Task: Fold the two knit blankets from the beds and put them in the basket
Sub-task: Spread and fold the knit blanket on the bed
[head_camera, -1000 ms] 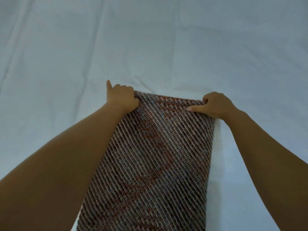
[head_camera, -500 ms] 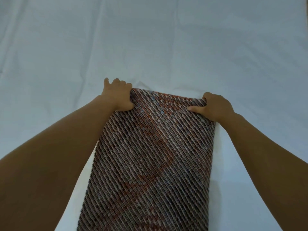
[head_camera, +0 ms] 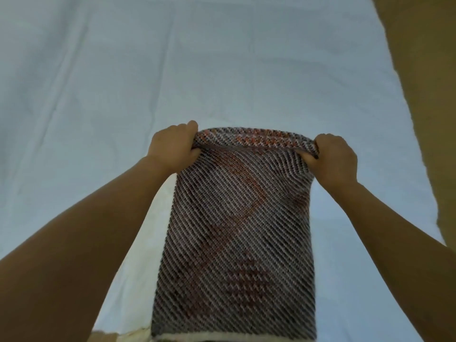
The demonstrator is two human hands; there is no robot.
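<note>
A knit blanket with dark, grey and rust diagonal stripes lies as a long folded strip on the white bed, running from the near edge away from me. My left hand grips its far left corner and my right hand grips its far right corner. Both hands hold the far edge lifted off the sheet, so the underside shows along the top. The second blanket and the basket are out of view.
The white bed sheet fills most of the view, with soft creases. A tan floor or wall strip runs down the right side past the bed's edge. The bed's near edge shows at the bottom.
Both hands have closed around the blanket's far corners and raised that edge off the bed; before, they were pressing it flat on the sheet.
</note>
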